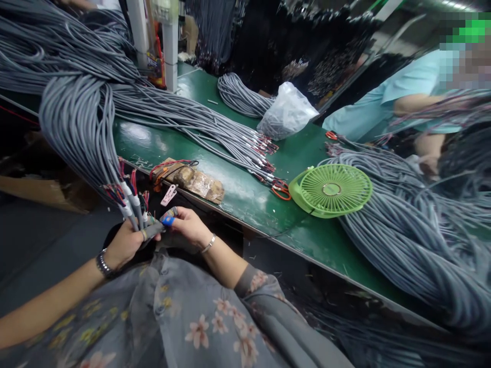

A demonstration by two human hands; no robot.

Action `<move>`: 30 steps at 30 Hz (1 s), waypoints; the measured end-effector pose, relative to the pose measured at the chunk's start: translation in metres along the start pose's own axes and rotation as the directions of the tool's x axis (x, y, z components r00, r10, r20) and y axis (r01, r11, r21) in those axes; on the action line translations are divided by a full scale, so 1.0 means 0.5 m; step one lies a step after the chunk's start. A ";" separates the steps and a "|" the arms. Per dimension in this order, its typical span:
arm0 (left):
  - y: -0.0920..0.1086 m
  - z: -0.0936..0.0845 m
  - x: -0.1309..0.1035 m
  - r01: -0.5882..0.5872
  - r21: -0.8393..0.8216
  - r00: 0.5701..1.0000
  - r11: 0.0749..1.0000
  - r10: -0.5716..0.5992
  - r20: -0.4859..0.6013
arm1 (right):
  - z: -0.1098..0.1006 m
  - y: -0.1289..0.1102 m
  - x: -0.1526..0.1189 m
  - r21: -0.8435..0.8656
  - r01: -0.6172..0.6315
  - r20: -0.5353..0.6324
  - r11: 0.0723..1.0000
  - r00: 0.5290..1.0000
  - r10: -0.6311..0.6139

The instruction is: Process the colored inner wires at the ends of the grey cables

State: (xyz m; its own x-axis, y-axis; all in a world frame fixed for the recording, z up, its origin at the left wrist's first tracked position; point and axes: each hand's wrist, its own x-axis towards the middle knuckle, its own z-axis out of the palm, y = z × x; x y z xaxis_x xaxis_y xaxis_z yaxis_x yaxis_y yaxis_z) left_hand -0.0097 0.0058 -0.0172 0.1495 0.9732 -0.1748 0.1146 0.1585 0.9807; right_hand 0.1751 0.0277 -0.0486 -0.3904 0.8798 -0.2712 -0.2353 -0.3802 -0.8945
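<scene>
Clasping gray cables (92, 133) just off the near edge of the tabletop (245, 191) in closed grip of left hand (125, 246) — likely to steady them beside right hand (190, 226), curled at a blue bit (168, 221) — can't tell its grip.

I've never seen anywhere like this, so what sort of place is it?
Probably a cable workshop or factory: bundles of grey cables with exposed coloured wires lie along a green workbench, and another person works nearby.
</scene>
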 end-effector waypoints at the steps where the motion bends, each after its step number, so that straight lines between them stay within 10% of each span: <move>1: 0.001 0.000 0.000 0.023 0.014 1.000 1.000 -0.023 0.009 | 0.008 -0.003 0.002 -0.011 0.017 -0.016 1.000 1.000 -0.017; 25: 0.000 -0.001 -0.007 -0.030 -0.212 0.978 0.977 -0.015 -0.209 | 0.011 0.009 0.025 0.233 0.016 -0.253 0.972 0.966 0.045; 30: 0.018 0.003 0.005 0.016 -0.260 0.990 0.966 -0.052 -0.133 | -0.001 -0.010 0.046 0.221 -0.033 -0.069 0.975 0.996 0.049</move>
State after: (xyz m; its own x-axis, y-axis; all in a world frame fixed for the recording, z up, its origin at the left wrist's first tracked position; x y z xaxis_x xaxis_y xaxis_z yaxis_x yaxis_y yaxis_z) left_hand -0.0069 0.0095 -0.0087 0.0113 0.9772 -0.2122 -0.1420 0.2116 0.9670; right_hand 0.1677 0.0499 -0.0504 -0.3390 0.8777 -0.3388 -0.4131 -0.4624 -0.7845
